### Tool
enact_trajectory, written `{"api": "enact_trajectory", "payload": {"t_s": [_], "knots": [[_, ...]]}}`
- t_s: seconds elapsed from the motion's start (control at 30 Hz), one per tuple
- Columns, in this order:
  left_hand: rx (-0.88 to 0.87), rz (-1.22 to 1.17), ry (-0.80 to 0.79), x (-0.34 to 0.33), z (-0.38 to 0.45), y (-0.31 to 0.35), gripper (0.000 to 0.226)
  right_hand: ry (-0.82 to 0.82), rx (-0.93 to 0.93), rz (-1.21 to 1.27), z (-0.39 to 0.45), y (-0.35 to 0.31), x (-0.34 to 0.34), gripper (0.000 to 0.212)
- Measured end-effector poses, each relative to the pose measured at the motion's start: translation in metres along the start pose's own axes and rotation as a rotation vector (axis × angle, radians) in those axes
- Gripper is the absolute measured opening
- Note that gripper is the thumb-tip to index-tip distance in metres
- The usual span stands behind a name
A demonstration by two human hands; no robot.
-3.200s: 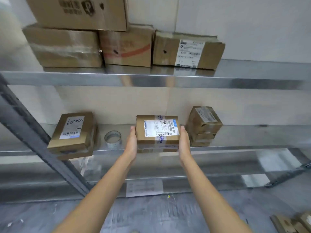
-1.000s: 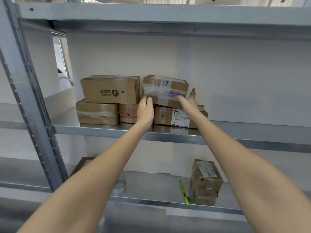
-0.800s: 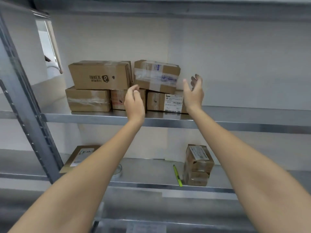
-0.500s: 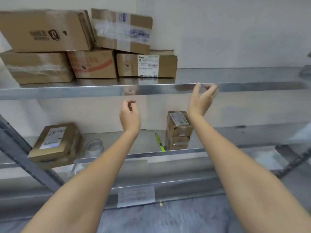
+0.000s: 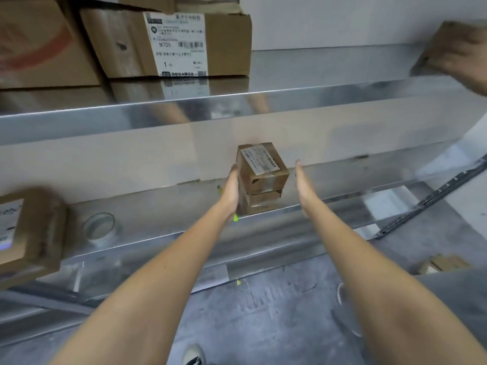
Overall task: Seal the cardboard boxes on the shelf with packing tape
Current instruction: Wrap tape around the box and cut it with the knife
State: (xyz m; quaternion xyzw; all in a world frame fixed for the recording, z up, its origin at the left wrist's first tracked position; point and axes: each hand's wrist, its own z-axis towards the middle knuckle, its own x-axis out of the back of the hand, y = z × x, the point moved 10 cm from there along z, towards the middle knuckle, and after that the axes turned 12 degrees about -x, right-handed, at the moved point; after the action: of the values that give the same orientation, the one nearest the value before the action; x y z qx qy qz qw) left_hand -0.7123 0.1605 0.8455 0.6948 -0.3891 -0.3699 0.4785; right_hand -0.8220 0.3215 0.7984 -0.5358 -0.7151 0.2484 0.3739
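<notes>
left hand [image 5: 232, 192] flat against small box [image 5: 261, 177], right hand [image 5: 303, 185] open beside

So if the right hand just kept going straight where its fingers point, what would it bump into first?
Probably nothing on the shelf. The right hand is open, fingers pointing past the right side of the small stacked boxes, with a gap between. Straight on, it would likely reach the wall behind, though depth is hard to judge.

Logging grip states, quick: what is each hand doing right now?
Left hand: open, fingers straight, flat against the left side of the small box stack.
Right hand: open, fingers straight, just right of the stack, holding nothing.
</notes>
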Motion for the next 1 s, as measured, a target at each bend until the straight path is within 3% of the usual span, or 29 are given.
{"api": "enact_trajectory", "payload": {"t_s": [0.17, 0.37, 0.5, 0.63, 0.83, 1.0], "knots": [[0.014, -0.017, -0.088, -0.016, 0.013, -0.007, 0.054, -0.074, -0.024, -0.014, 0.005, -0.004, -0.020, 0.070], [-0.068, -0.018, -0.102, -0.006, 0.014, -0.001, 0.055, -0.033, 0.198, 0.003, -0.021, -0.023, -0.029, 0.051], [-0.178, -0.067, -0.005, 0.039, 0.012, 0.017, 0.054, -0.036, 0.347, -0.041, -0.054, -0.054, -0.060, 0.046], [-0.231, -0.126, 0.181, 0.122, 0.001, 0.026, 0.054, -0.168, 0.437, -0.105, -0.095, -0.070, -0.138, 0.043], [-0.117, -0.194, 0.391, 0.243, -0.012, -0.024, 0.057, -0.373, 0.255, -0.096, -0.093, -0.013, -0.253, 0.026], [0.020, -0.262, 0.495, 0.299, -0.007, -0.093, 0.040, -0.470, 0.062, -0.122, -0.059, 0.026, -0.315, 0.017]]}}
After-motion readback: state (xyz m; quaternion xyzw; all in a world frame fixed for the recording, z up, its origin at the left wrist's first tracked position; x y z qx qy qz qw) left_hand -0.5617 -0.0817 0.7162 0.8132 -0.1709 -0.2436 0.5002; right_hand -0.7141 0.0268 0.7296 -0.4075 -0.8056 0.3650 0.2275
